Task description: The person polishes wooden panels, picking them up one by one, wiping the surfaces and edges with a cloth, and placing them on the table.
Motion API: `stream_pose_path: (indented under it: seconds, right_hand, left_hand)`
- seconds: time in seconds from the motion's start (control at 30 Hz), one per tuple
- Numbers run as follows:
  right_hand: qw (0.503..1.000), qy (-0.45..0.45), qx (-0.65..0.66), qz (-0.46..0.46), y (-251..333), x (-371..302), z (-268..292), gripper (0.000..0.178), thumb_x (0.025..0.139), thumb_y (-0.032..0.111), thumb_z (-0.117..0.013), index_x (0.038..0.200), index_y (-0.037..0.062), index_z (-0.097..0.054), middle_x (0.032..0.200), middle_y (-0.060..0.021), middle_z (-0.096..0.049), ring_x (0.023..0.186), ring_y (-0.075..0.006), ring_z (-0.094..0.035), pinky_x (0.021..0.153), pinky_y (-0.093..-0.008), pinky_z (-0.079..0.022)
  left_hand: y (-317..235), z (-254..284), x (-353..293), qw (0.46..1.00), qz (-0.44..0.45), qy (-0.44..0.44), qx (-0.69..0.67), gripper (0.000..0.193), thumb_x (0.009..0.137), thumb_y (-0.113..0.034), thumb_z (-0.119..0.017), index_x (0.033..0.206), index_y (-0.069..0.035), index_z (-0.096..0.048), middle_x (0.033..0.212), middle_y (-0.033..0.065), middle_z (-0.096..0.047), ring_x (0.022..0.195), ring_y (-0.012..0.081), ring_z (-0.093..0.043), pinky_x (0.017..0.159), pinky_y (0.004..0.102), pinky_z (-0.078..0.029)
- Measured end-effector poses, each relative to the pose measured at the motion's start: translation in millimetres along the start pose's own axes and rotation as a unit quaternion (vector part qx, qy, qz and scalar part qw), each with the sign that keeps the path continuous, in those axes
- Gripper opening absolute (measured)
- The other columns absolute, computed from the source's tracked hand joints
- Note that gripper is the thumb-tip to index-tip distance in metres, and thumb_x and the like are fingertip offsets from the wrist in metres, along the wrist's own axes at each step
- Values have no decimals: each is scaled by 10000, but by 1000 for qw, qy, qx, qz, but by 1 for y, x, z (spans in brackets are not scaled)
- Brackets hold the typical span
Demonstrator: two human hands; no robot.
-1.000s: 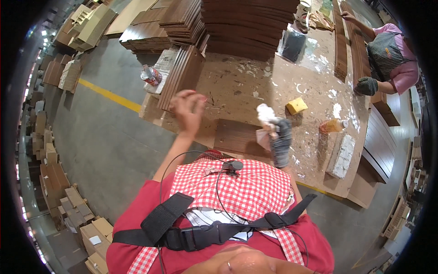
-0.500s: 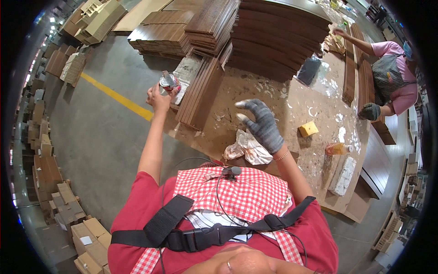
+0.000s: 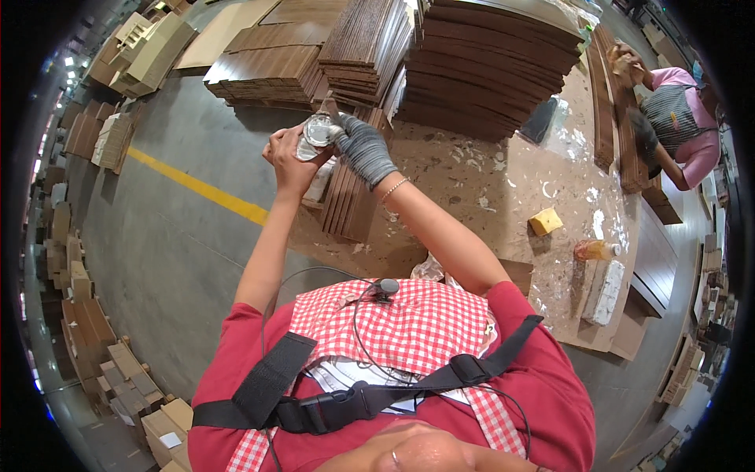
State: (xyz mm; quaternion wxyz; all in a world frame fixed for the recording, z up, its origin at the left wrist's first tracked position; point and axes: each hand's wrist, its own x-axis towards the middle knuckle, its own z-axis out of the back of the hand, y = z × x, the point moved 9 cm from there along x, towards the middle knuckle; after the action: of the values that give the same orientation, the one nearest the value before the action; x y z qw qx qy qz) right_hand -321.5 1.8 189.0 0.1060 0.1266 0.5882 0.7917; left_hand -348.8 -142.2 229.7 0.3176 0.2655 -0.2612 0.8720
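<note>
Out ahead and a little left, my bare left hand is wrapped around a small open tin can, tilted so that its round mouth shows. My gloved right hand is at the can's right side, its fingers closed on what looks like a flat putty knife at the rim. The grey glove hides most of the knife, and the can's contents cannot be made out. Below both hands lie narrow brown boards, stacked side by side.
Tall stacks of brown panels stand at the far side. On the stained cardboard-covered table lie a yellow sponge, a bottle of amber liquid and a white-smeared block. A co-worker handles long boards at right.
My right hand has moved from open above the table, up and left to the can, and closed there. The can has shifted slightly right and tilted. The co-worker's hands have moved.
</note>
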Motion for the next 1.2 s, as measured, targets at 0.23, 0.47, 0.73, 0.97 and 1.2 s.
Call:
stream_pose_path:
  seconds: [0.23, 0.47, 0.73, 0.97, 1.2]
  right_hand:
    - [992, -45, 117, 8, -28, -13, 28, 283, 955, 208, -545, 1151, 13, -604, 929, -134, -666, 826, -191, -632, 730, -310, -493]
    - [984, -118, 116, -65, -79, -141, 126, 306, 947, 169, -562, 1226, 48, -592, 983, -59, -632, 834, -121, -553, 765, -270, -476]
    - [930, -213, 253, -163, -102, -250, 188, 311, 990, 199, -509, 1265, 69, -572, 884, -17, -631, 731, -59, -548, 674, -213, -490]
    - [930, -264, 208, -149, -132, -312, 271, 269, 969, 174, -541, 1185, 28, -610, 899, -48, -692, 686, -54, -577, 643, -199, -483]
    - [972, -220, -14, -80, -117, -350, 299, 194, 918, 147, -621, 1071, 46, -682, 838, -49, -679, 737, -102, -598, 677, -248, -483]
  left_hand:
    - [107, -64, -27, 981, 146, 125, 18, 747, 564, -481, -849, 1210, -183, -623, 1118, 48, -618, 1130, 224, -484, 972, 438, -289]
    - [115, -46, -61, 976, 139, 160, -51, 814, 571, -482, -851, 1276, -198, -560, 1320, 42, -512, 1238, 271, -444, 1026, 449, -351]
    - [117, -25, -88, 989, 139, 27, -49, 311, 711, -253, -808, 990, -142, -730, 1239, 22, -597, 1155, 264, -474, 996, 406, -366]
    - [-97, -17, -84, 985, 22, 97, -138, 300, 681, -232, -818, 959, -153, -737, 1152, 19, -630, 1130, 237, -492, 987, 380, -325]
    - [-274, -86, -170, 932, -85, 251, -247, 294, 648, -259, -837, 919, -184, -752, 1207, -24, -598, 1159, 219, -403, 1000, 396, -272]
